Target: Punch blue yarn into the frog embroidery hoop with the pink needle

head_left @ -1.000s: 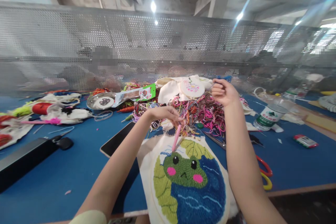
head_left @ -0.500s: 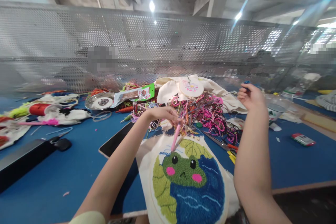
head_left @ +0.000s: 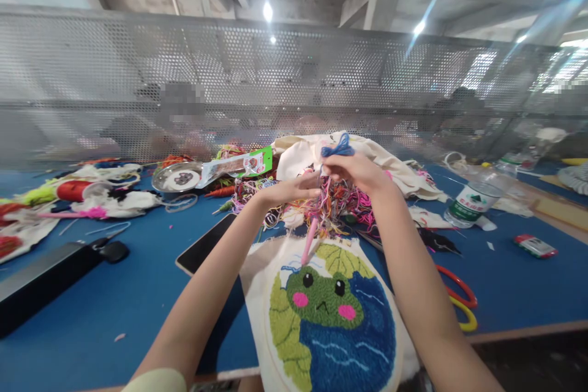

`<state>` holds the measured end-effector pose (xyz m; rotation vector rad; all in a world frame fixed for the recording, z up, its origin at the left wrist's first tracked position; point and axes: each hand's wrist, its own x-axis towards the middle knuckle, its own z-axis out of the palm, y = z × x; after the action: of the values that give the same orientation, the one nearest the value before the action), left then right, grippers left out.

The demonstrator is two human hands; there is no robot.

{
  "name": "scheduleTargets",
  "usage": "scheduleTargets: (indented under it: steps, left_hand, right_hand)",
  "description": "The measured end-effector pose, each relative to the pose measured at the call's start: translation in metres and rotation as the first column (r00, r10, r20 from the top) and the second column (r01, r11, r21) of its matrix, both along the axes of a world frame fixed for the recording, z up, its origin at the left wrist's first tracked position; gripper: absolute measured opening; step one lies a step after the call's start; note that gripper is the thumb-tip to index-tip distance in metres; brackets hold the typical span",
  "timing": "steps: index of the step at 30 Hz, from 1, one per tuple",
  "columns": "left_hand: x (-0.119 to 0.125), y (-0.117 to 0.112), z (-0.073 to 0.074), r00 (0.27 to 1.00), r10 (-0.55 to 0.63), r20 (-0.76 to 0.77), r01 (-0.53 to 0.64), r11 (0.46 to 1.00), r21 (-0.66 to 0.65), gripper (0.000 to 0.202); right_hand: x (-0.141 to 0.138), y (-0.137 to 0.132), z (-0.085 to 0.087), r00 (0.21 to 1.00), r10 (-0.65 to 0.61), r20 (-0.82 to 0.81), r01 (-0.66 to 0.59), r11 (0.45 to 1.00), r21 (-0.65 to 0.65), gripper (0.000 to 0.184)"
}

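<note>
A blue yarn bundle (head_left: 339, 146) sticks up from the pinched fingers of my right hand (head_left: 356, 173), above the tangled yarn. Close beside it, my left hand (head_left: 296, 190) has its fingertips together, where a thin blue strand appears to run down from the bundle. Just below my left hand, a pink punch needle (head_left: 310, 240) stands tilted, its lower end at the embroidery cloth (head_left: 255, 285). A round hoop frames the cloth, worked with a green frog (head_left: 324, 300), pink cheeks, yellow-green leaves and blue water. Light blue loops lie near the needle's lower end.
A dark phone (head_left: 202, 245) lies left of the cloth. Scissors with red and yellow handles (head_left: 463, 300) are partly under my right forearm. Behind are a yarn heap (head_left: 257, 193), snack packet (head_left: 234, 166) and metal dish (head_left: 160, 179). A water bottle (head_left: 475, 196) stands right.
My right hand has come in from the far right to meet my left hand, bringing the blue yarn. My left hand has risen off the punch needle's top. The scissors' handles have shifted right.
</note>
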<state>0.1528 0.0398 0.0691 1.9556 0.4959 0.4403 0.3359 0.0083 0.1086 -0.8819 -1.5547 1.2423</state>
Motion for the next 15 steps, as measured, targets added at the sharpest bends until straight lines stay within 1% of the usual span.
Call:
scheduleTargets:
  steps: [1, 2, 5, 8, 11, 15]
  left_hand:
    - [0.001, -0.002, 0.003, 0.999, -0.006, 0.054, 0.004, 1.0, 0.024, 0.061]
    - [0.001, -0.003, 0.005, 0.997, -0.014, 0.077, 0.011, 0.999, 0.044, 0.055]
    - [0.0, -0.004, 0.012, 0.999, 0.003, 0.038, -0.006, 0.997, 0.08, 0.037]
    - [0.0, -0.006, 0.017, 0.997, 0.066, 0.035, -0.069, 0.991, 0.111, 0.033]
    - [0.0, -0.009, 0.02, 0.994, 0.105, 0.028, -0.108, 0.985, 0.137, 0.032]
    - [-0.003, -0.009, 0.024, 0.989, 0.149, -0.001, -0.147, 0.977, 0.152, 0.029]
  right_hand:
    - [-0.006, 0.0, -0.002, 0.999, 0.012, 0.041, -0.012, 1.0, 0.013, 0.02]
    - [-0.01, 0.001, -0.005, 0.997, 0.013, 0.08, -0.016, 0.999, 0.029, 0.024]
    - [-0.016, 0.003, -0.01, 0.987, -0.017, 0.157, 0.006, 0.998, 0.069, 0.03]
    - [-0.017, 0.006, -0.013, 0.983, -0.03, 0.179, 0.018, 0.998, 0.067, 0.03]
    - [-0.01, 0.007, -0.011, 0.988, -0.014, 0.156, 0.004, 0.998, 0.063, 0.034]
    - [0.009, 0.009, -0.004, 1.0, 0.022, 0.015, -0.022, 0.999, 0.026, 0.031]
